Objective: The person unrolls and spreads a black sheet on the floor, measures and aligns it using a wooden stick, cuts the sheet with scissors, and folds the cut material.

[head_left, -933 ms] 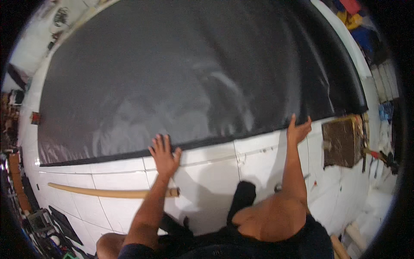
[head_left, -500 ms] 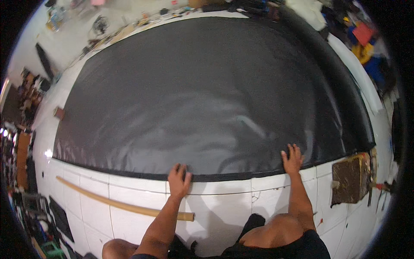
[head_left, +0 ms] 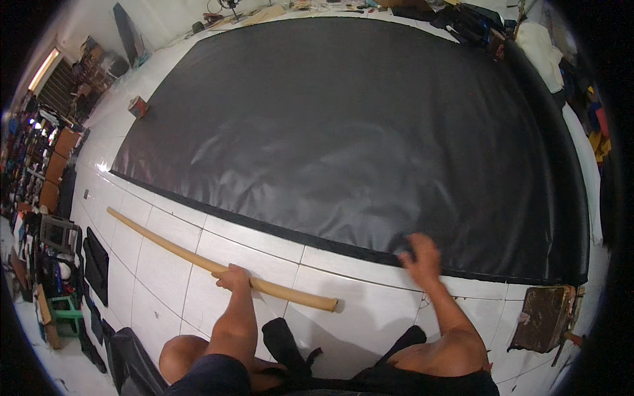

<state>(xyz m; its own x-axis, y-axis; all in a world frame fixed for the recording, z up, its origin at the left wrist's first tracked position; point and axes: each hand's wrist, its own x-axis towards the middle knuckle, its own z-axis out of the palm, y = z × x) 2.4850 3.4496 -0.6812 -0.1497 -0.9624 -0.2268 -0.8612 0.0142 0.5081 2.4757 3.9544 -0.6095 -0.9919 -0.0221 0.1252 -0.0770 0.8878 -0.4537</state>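
A wide sheet of black, leather-like material (head_left: 343, 132) lies spread on the floor, with soft wrinkles toward its near side. My left hand (head_left: 234, 277) is closed around a long tan tube (head_left: 294, 294) that lies slantwise on the tiles in front of the sheet. At the sheet's near edge, my right hand (head_left: 424, 260) is over the black material with its fingers apart and nothing held. Whether its fingertips touch the sheet, I cannot tell. Along the right side, the material forms a thick roll (head_left: 555, 145).
White floor tiles (head_left: 218, 231) lie between me and the sheet. A brown, worn block (head_left: 543, 318) sits at the near right corner. A small reddish can (head_left: 138, 107) stands by the left edge. Farther left are a green stool (head_left: 66, 310) and clutter; more lies along the back wall.
My left hand has left the sheet's edge and taken hold of the tan tube. My right hand has shifted left along the edge. The view has turned toward the left.
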